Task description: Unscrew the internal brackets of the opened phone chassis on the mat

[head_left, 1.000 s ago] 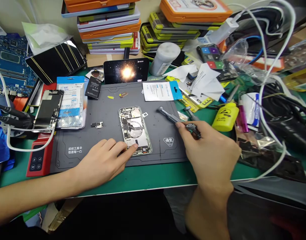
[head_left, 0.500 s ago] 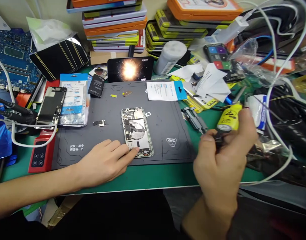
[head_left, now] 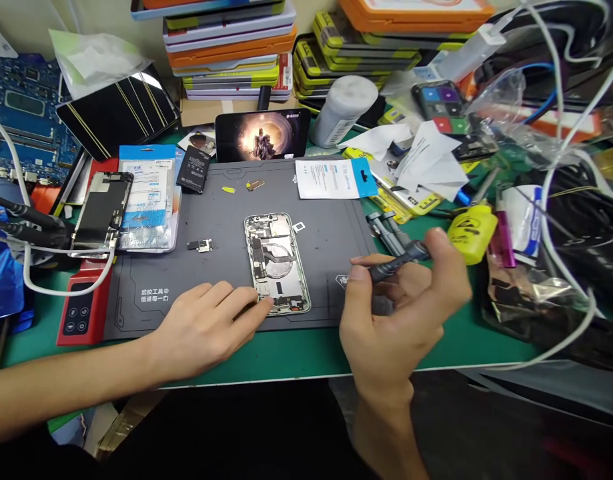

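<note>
An opened phone (head_left: 276,263) lies face down on the dark grey work mat (head_left: 216,227), its insides showing. My left hand (head_left: 206,327) rests flat on the mat, fingers spread, fingertips touching the phone's lower left corner. My right hand (head_left: 399,313) is raised over the mat's right edge and pinches a dark screwdriver (head_left: 393,263) between thumb and fingers, its shaft lying roughly level and pointing left. More screwdrivers (head_left: 386,230) lie just behind that hand.
A removed phone screen (head_left: 99,213) lies at the left on a red pad. A small part (head_left: 200,245) sits on the mat. A propped phone (head_left: 263,137) plays video at the back. A yellow bottle (head_left: 471,230), white cables (head_left: 561,200) and stacked cases (head_left: 231,53) crowd the right and back.
My right hand went right toward the yellow bottle, then came back left to the mat's edge holding a screwdriver. The left hand stayed on the phone.
</note>
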`<action>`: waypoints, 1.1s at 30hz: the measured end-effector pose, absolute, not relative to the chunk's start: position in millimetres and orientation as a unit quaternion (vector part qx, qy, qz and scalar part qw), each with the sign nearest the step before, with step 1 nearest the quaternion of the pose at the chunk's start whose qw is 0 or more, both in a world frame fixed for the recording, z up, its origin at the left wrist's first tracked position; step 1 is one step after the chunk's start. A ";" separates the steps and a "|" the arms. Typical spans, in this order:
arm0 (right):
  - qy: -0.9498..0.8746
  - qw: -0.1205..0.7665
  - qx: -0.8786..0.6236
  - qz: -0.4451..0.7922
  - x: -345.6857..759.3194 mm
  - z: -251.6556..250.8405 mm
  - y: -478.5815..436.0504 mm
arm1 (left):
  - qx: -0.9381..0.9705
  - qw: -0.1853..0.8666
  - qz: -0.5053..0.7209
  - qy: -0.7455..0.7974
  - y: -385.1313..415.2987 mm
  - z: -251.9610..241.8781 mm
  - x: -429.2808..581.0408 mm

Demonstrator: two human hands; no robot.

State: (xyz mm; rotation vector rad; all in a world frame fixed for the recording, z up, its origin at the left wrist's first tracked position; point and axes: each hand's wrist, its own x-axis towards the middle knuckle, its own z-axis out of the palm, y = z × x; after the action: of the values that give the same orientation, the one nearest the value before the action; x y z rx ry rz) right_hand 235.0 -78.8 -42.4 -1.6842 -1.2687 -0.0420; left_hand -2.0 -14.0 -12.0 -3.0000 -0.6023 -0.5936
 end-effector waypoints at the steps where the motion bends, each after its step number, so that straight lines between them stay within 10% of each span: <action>1: -0.506 0.523 -0.685 -0.002 232.7 -40.2 -79.2 | -0.961 0.015 -0.189 -0.200 -14.3 -12.3 -1.4; 9: -0.460 0.630 -0.591 0.206 232.0 -36.8 -83.4 | -0.952 0.015 -0.177 -0.250 -14.4 -16.0 1.2; 33: -0.446 0.663 -0.561 0.219 250.1 -51.3 -83.8 | -0.975 -0.072 -0.138 -0.161 -9.6 -15.3 -2.6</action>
State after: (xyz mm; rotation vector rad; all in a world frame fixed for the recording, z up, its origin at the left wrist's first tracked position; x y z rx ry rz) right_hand 250.1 -83.8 -51.3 -1.2680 -1.0071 0.4941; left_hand -2.6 -9.6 -15.3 -3.2099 -0.5305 -0.4554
